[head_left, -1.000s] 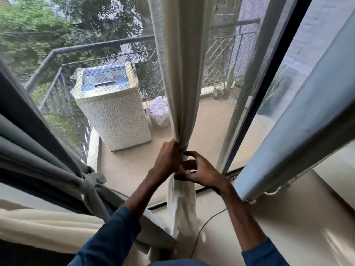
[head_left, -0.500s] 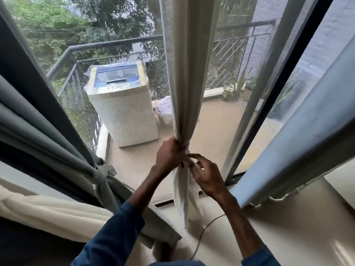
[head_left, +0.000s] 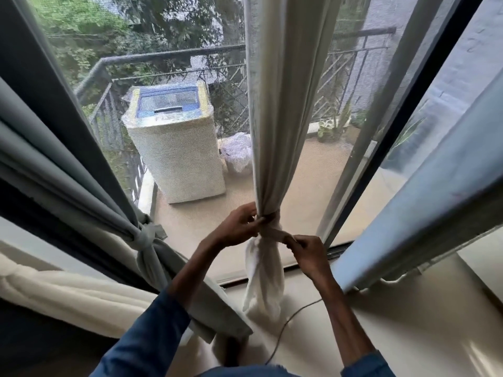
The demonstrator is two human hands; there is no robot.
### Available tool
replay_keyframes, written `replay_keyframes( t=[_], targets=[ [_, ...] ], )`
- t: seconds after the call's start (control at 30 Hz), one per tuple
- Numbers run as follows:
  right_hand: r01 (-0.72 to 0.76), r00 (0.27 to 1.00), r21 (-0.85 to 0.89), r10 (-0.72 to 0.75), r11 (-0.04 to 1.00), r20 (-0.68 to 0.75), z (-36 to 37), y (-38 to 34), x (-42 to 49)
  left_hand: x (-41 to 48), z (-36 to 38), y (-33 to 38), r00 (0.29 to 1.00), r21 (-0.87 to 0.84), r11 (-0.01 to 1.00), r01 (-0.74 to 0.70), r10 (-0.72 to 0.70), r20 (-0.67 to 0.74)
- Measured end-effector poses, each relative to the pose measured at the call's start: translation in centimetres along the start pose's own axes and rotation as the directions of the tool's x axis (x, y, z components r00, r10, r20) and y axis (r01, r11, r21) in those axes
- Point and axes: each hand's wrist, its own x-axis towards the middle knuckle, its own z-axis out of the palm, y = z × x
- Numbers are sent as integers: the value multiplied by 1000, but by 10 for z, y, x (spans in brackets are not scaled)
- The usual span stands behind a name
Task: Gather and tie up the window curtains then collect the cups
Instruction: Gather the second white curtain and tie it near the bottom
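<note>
Grip: left hand (head_left: pixel 238 227) and right hand (head_left: pixel 309 254) both pinch the gathered cream curtain (head_left: pixel 275 118).
Floor (head_left: pixel 408 336): beige, cable (head_left: pixel 294 314) across it.
Balcony (head_left: pixel 299 191): covered washing machine (head_left: pixel 177 159) outside.

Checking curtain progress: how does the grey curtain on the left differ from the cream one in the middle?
The grey curtain is knotted and untouched; the cream curtain is gripped by the left hand and right hand, its knot unfinished. The grey curtain slants left; the cream curtain hangs straight. Both are gathered.

A covered washing machine (head_left: pixel 177 148) stands centre left of the frame, 1 white bag (head_left: pixel 237 155) just beside it, a railing (head_left: pixel 168 57) behind.
</note>
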Motion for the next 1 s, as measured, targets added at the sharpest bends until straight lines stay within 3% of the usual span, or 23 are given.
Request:
replay_keyframes(
  t=[0.1,0.2,0.43,0.63,0.73,0.8,0.9,1.0],
  targets=[
    [36,998,26,-35,999,-45,-3,2,1,-4,3,-3,999,-52,998,46,-46,4],
    [-16,998,89,21,996,-56,-4,6,2,-5,3,-4,996,-98,994,57,-63,-64],
    [-32,999,129,28,991,34,-4,0,1,8,6,-6,972,-82,985,150,-163,-171],
    [-150,988,136,153,979,-15,-10,-8,0,15,11,-1,937,-7,969,247,-241,-255],
    [-185,974,143,200,972,-105,-17,-21,0,17,14,9,921,11,955,296,-283,-267],
    [-174,964,323,227,930,-135,-23,-34,3,20,16,6,929,-7,961,275,-268,-254],
    [-112,979,600,193,792,-72,-33,-60,-1,23,17,3,928,-17,962,273,-268,-259],
    [0,996,616,53,788,-68,-33,-78,-2,22,18,11,935,18,970,244,-230,-270]
  ],
)
